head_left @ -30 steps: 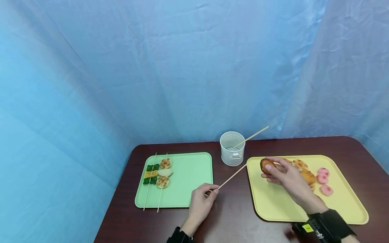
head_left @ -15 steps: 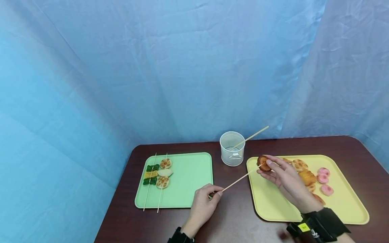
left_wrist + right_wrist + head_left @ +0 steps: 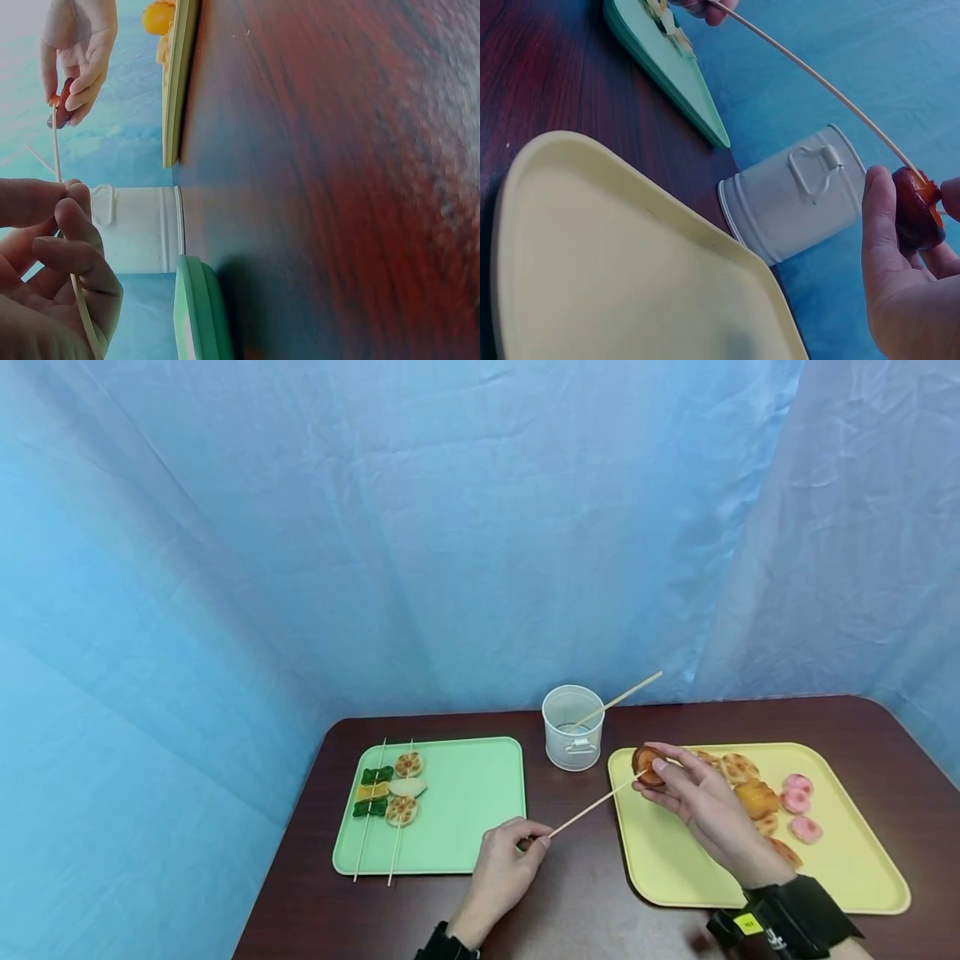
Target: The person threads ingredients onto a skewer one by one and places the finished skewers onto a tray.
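Observation:
My left hand pinches a thin wooden skewer between thumb and fingers, over the gap between the two trays. The skewer slants up to the right. Above the yellow tray, my right hand holds a glossy brown mushroom by its edges. In the right wrist view the skewer's tip meets the mushroom near its stalk; how deep it goes cannot be seen. The left wrist view shows the skewer's lower end running along the left palm.
A green tray at left bears two loaded skewers. Behind stands a whitish bucket with one skewer leaning out. On the yellow tray lie browned food pieces and several pink rounds.
The right hand has brought the mushroom slightly left and turned it, and the left hand has shifted slightly right, so the skewer tip now meets the mushroom. Little differs over the last half second.

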Tool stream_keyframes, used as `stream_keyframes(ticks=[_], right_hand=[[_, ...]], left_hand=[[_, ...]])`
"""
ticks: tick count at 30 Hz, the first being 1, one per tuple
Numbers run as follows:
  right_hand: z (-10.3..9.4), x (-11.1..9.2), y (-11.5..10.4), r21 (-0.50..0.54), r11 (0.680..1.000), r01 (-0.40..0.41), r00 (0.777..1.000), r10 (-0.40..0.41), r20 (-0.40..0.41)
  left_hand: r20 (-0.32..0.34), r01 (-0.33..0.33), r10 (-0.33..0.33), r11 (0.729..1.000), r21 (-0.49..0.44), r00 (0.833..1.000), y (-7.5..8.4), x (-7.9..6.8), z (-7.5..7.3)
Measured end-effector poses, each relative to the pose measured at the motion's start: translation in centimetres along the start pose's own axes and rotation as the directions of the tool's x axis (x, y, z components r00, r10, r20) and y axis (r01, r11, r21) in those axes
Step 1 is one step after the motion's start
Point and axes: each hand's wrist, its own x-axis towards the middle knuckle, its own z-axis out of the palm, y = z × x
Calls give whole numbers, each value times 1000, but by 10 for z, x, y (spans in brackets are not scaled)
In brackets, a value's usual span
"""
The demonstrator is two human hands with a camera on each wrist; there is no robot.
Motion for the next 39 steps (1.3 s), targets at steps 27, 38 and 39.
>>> stream_keyframes(ticks=[27, 38, 39], right_hand=[[9, 2, 2, -239, 969, 62, 996, -74, -43], [14, 0, 4, -325, 944, 58, 990, -96, -101], [17, -1, 5, -338, 939, 59, 991, -97, -97]], left_hand=[[44, 156, -151, 978, -136, 988, 3, 4, 10], [98, 243, -223, 916, -319, 970, 12, 6, 21], [103, 253, -231, 906, -338, 967, 13, 7, 23]])
